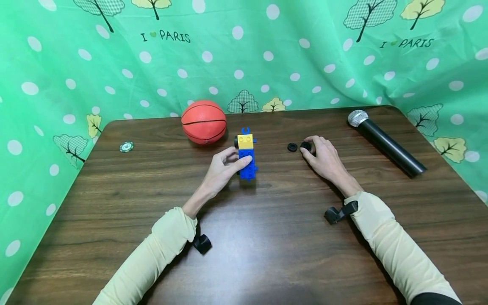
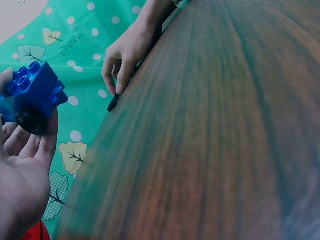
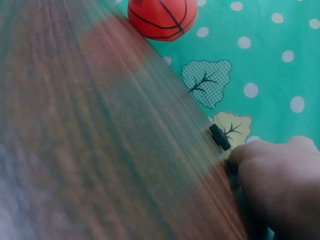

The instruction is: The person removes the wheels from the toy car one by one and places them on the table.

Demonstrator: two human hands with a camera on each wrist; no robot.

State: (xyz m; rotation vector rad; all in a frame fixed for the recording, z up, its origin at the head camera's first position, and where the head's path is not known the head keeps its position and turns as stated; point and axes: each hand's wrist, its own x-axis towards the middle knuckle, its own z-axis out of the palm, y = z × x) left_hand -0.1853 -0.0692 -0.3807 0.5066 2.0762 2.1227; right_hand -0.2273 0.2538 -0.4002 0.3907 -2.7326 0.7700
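Two hands work on a dark wooden tabletop (image 1: pixel 267 237) backed by a green dotted cloth (image 1: pixel 57 63). Far left lies a small green-and-white chip (image 1: pixel 126 147), then an orange mini basketball (image 1: pixel 203 122) near the back edge. Just right of the ball, the left hand (image 1: pixel 223 169) holds a toy block car (image 1: pixel 246 156), a yellow brick on blue ones; the thumb lies across its blue top and the curled fingers (image 1: pixel 228 153) wrap its left side, where a black wheel (image 2: pixel 31 123) sits against them. Right of the car a loose black wheel (image 1: pixel 292 147) lies flat, apart from both hands. Beside it, the right hand (image 1: pixel 324 159) has its fingertips pinched on a second black wheel (image 1: pixel 305 145) on the tabletop. Far right rests a black microphone (image 1: pixel 385 142), silver head pointing away.
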